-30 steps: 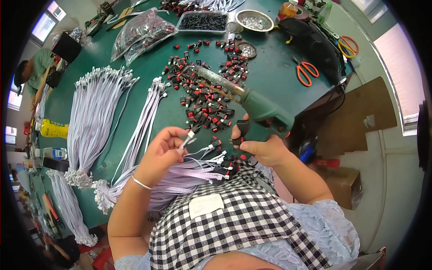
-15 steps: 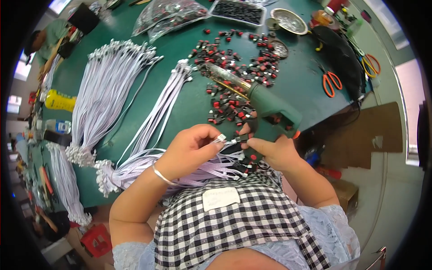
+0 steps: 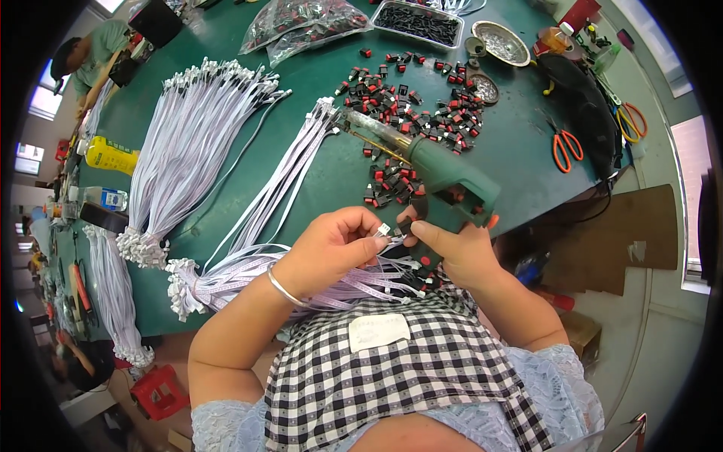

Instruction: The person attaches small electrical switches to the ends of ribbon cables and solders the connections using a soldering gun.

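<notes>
My left hand point(image 3: 343, 239), with a silver bangle on the wrist, pinches a small white connector point(image 3: 384, 229) on the end of a white cable. Close beside it, my right hand point(image 3: 456, 245) has thumb and fingers closed on a small black rocker switch point(image 3: 404, 226); the fingers partly hide it. Both hands are over the table's near edge. A green soldering gun point(image 3: 452, 167) lies just beyond the right hand, its tip pointing to the far left. Under my hands spreads a bundle of white cables point(image 3: 316, 282), some with black ends.
Loose red-and-black switches point(image 3: 392, 181) are scattered behind the gun. Bundled white cables point(image 3: 192, 143) lie at left, near a yellow bottle point(image 3: 109, 156). Orange-handled scissors point(image 3: 566, 151), a metal dish point(image 3: 501, 43) and a tray of black parts point(image 3: 418, 24) stand farther back. Another person point(image 3: 102, 56) sits far left.
The whole view has shifted slightly, moving the table's contents a little to the right. My hands keep their pinches close together, with the connector and switch still between them.
</notes>
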Motion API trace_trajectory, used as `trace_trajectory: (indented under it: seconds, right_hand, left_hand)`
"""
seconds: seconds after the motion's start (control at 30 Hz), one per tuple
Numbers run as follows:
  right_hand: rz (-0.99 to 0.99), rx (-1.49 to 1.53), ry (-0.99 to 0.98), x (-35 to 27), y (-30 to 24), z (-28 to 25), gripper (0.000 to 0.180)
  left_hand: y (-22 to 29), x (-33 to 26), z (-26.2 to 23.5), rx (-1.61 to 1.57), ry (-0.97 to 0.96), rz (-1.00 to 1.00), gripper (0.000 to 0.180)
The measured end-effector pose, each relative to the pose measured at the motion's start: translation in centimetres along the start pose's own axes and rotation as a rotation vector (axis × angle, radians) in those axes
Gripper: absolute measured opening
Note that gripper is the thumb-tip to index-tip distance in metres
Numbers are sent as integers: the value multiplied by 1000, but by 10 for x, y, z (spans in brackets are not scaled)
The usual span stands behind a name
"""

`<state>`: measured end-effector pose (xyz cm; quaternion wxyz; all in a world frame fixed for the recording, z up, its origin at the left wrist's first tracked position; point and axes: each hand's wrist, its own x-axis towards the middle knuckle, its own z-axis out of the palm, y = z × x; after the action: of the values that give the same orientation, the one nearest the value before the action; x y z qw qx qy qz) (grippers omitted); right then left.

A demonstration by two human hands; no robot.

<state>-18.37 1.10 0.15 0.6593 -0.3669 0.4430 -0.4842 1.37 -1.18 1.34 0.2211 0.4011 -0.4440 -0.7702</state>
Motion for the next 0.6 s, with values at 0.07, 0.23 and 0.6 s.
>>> trace_trajectory:
  seconds: [0.07, 0.23, 0.6]
  right_hand:
    - [17, -5, -1, 0, 0, -1, 39]
    - [34, -1, 17, 0, -1, 0, 40]
    - [49, -55, 5, -1, -1, 2, 34]
  left_hand:
    - [0, 0, 1, 47, 10, 17, 11]
    - [9, -4, 0, 301, 57, 141, 11]
    - [12, -2, 7, 624, 156, 262, 5]
